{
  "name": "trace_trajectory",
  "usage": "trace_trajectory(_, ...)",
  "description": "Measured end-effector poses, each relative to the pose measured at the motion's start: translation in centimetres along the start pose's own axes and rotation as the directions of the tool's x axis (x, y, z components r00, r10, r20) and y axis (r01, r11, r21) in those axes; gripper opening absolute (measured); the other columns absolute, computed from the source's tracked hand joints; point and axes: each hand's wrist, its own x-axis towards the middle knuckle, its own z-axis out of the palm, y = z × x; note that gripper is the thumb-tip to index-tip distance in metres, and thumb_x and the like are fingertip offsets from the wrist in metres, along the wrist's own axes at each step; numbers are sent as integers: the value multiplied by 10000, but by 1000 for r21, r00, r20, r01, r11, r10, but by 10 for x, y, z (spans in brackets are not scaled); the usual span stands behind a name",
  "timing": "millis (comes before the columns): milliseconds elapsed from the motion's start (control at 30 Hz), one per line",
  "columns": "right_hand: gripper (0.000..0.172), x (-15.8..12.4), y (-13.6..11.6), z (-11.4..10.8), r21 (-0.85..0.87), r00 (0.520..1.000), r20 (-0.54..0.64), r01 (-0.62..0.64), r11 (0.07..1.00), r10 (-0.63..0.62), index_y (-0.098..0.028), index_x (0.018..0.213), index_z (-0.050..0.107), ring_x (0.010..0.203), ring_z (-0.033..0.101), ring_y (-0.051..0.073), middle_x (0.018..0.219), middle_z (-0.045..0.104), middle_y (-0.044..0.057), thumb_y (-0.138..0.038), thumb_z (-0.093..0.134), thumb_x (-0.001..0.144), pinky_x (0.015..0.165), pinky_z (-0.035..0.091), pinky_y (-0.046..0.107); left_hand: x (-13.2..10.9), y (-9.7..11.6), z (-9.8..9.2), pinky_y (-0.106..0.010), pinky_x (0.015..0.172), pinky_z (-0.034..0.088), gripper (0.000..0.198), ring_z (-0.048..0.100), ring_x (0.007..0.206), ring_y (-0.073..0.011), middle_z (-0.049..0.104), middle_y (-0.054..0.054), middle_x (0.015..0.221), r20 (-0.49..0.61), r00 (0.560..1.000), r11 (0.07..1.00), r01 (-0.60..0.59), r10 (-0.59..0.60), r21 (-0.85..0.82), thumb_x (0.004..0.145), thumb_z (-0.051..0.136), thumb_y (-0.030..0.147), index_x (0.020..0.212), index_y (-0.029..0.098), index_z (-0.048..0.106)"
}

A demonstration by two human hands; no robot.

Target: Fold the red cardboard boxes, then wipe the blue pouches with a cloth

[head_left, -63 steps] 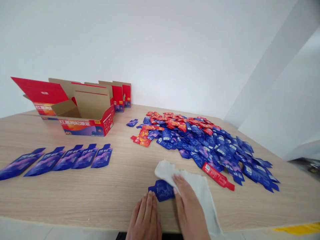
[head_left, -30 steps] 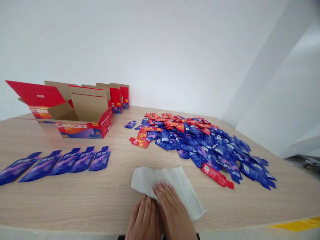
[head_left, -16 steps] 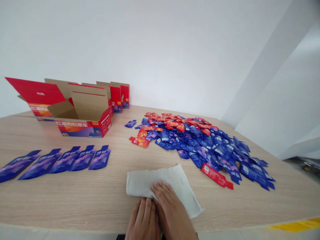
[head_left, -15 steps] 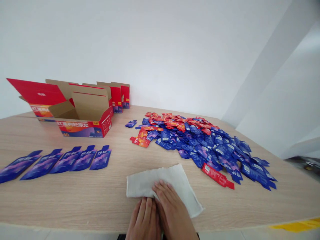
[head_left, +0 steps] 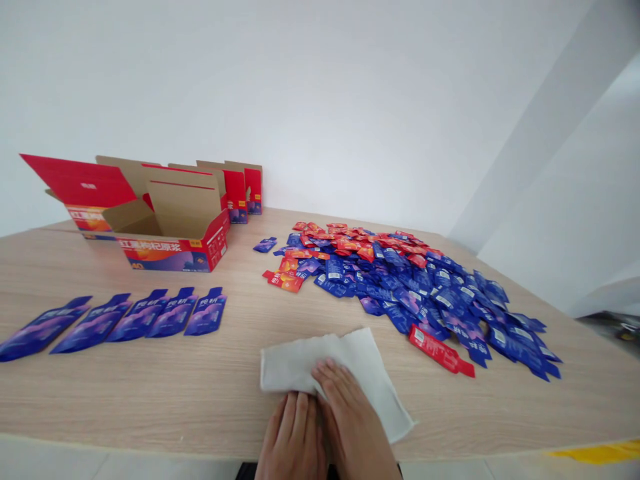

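Note:
A folded white cloth (head_left: 373, 373) lies on the table near its front edge. My right hand (head_left: 353, 417) rests flat on the cloth, fingers stretched out and close together. Beside it, my left hand (head_left: 294, 430) lies palm down with its fingertips at the cloth's near edge. Neither hand grips anything. To the left, several purple-blue pouches (head_left: 205, 312) are laid out in a slanting row. A single red pouch (head_left: 440, 351) is to the right of the cloth, by the front of a large heap of blue pouches (head_left: 390, 287).
An open red and blue carton (head_left: 165, 255) stands at the back left, with more open cartons (head_left: 254, 190) behind it. Red pouches (head_left: 345, 237) cover the back of the heap. One blue pouch (head_left: 265, 245) lies apart from it. The table's front edge (head_left: 125, 448) runs close by.
The view has shifted slightly, so everything sits a little differently in the picture. My hands and the cloth keep the same place on the table.

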Motion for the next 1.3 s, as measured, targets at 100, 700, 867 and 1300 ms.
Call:
trace_trajectory(100, 448, -14, 27, -13, -114, 976, -30, -219, 969, 217, -123, 1435, 635, 1367, 614, 296, 1487, 626, 144, -180, 423, 1043, 1133, 542, 506, 2, 2, -2, -358, 1072, 422, 395, 615, 1235, -222, 738, -94, 1295, -22, 999, 999, 32, -32, -19, 987, 454, 270, 1256, 109, 693)
trace_trajectory(700, 440, -30, 44, -22, -94, 903, -156, -418, 904, 401, -149, 1422, 651, 1348, 631, 318, 1453, 657, 146, -304, 423, 1080, 1121, 551, 526, 8, 4, -4, -368, 1077, 420, 423, 614, 1249, -221, 741, -104, 1302, -28, 999, 1000, 22, -22, -13, 1001, 422, 283, 1248, 95, 710)
trace_trajectory(867, 460, -8, 7, -6, 33, 968, -136, -210, 977, 212, -214, 1521, 556, 1424, 561, 242, 1532, 599, 80, -235, 413, 1085, 1145, 534, 450, 4, 3, -2, -381, 1067, 426, 407, 625, 1216, -231, 758, -96, 1252, -7, 1000, 1000, 1, -1, 6, 996, 425, 287, 1200, 118, 733)
trace_trajectory(1300, 447, -13, 18, -20, -16, 951, -143, -280, 960, 275, -187, 1488, 589, 1399, 587, 258, 1505, 621, 102, -266, 404, 1088, 1130, 549, 456, 5, 5, -5, -388, 1076, 425, 420, 597, 1254, -241, 734, -118, 1291, -1, 1000, 1000, 6, -6, 20, 982, 433, 275, 1244, 94, 707)
